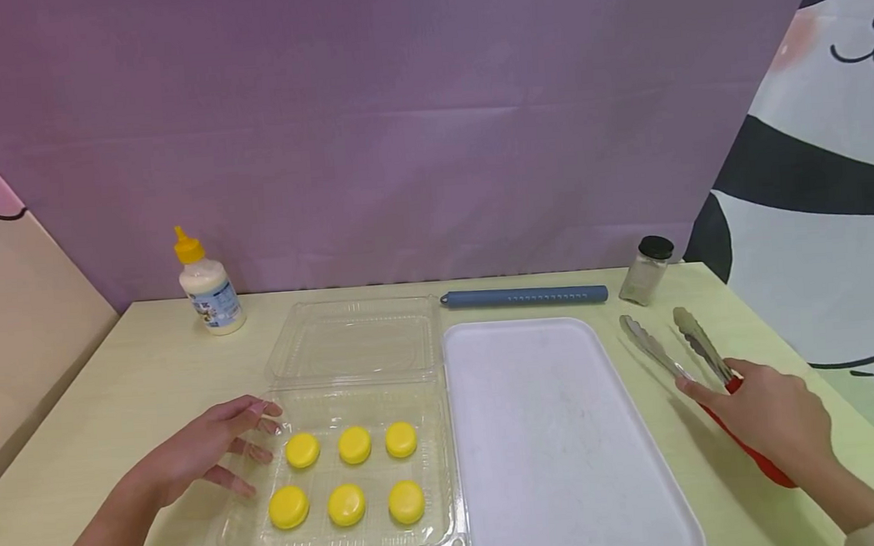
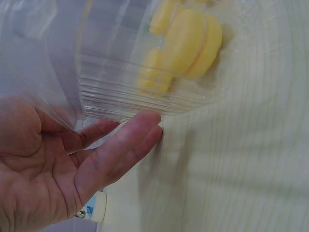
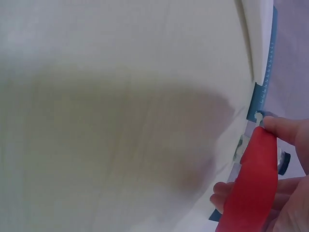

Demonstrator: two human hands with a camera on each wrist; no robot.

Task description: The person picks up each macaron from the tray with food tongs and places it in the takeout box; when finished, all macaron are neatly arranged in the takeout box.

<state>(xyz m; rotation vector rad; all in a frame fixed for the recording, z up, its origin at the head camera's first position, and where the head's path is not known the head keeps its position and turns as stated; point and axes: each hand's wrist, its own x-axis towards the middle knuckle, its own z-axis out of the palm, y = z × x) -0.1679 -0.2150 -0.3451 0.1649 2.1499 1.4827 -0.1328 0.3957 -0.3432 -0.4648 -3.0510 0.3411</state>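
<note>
My left hand point(image 1: 207, 450) is at the left side of a clear plastic clamshell box point(image 1: 363, 411), its extended fingers point(image 2: 128, 140) touching the ribbed outer wall. The lid of the box point(image 1: 358, 336) lies folded back, away from me. Yellow macarons point(image 1: 347, 505) sit inside in two rows of three; the left wrist view shows some of these macarons point(image 2: 186, 41) through the plastic. At the right, my right hand point(image 1: 779, 411) grips metal tongs point(image 1: 756, 454) by their red handle point(image 3: 253, 179). The tongs' scalloped tips are spread, with nothing between them, above the table.
A white tray point(image 1: 560, 441) lies right of the box. Behind it is a blue rod point(image 1: 524, 297) with pale markings. A glass jar point(image 1: 643, 273) with a black lid stands at the back right, and a yellow-capped squeeze bottle point(image 1: 213, 291) at the back left.
</note>
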